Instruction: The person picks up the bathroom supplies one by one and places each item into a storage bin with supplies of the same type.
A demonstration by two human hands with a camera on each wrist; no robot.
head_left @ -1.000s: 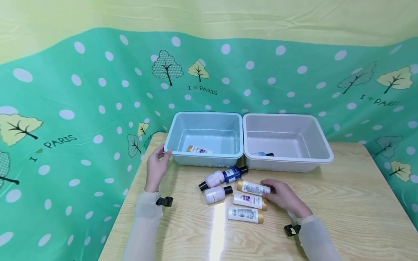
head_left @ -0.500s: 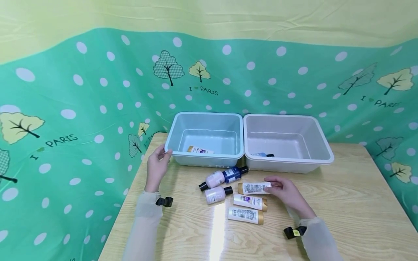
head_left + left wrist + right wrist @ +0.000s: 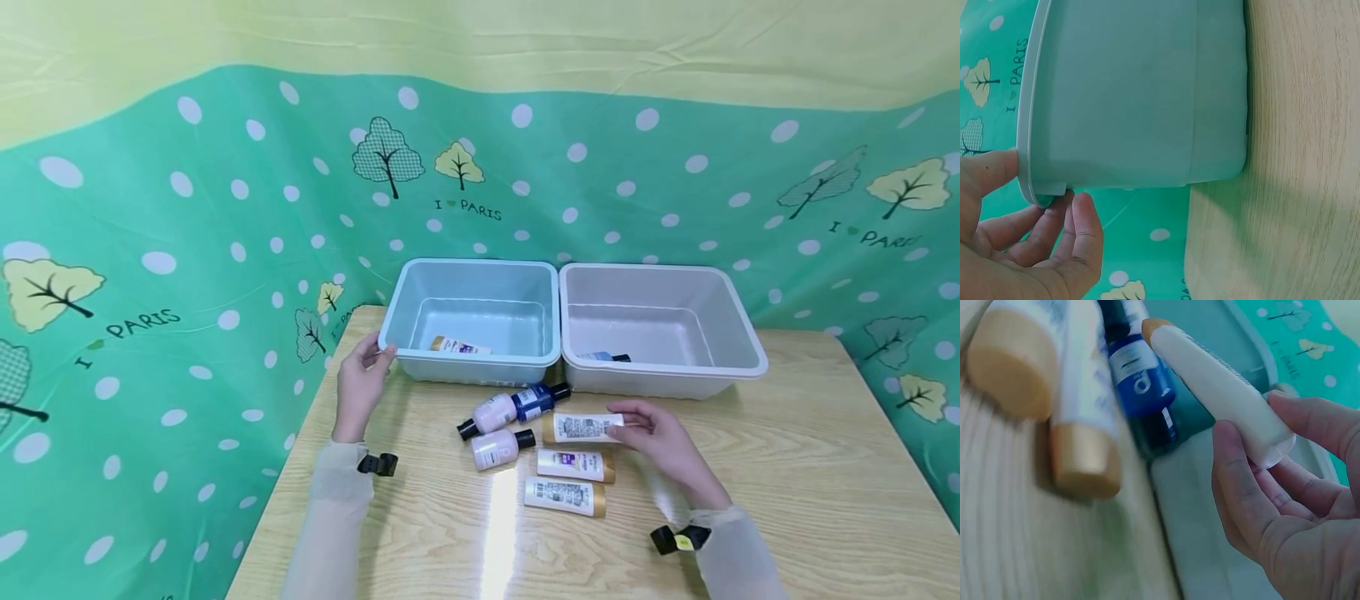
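Note:
My left hand (image 3: 362, 385) grips the front left corner of the light blue bin (image 3: 480, 367); in the left wrist view the thumb is on the rim and the fingers curl beneath it. My right hand (image 3: 660, 442) pinches the plain end of a white bottle with a gold cap (image 3: 585, 427), a little above the table, cap pointing left. In the right wrist view thumb and fingers press this bottle (image 3: 1216, 381) from both sides. Two more such bottles, a middle one (image 3: 572, 464) and a front one (image 3: 561, 495), lie just in front of it.
Left of these lie two pale pink bottles with black caps, a rear one (image 3: 493, 412) and a front one (image 3: 495, 448), and a dark blue bottle (image 3: 534, 402). A grey bin (image 3: 652, 379) adjoins the blue one. Each bin has a bottle inside. A green curtain (image 3: 637, 183) hangs behind.
My right hand has lifted the gold-capped bottle slightly off the table, and the wrist has shifted a little right. My left hand stays on the blue bin's corner.

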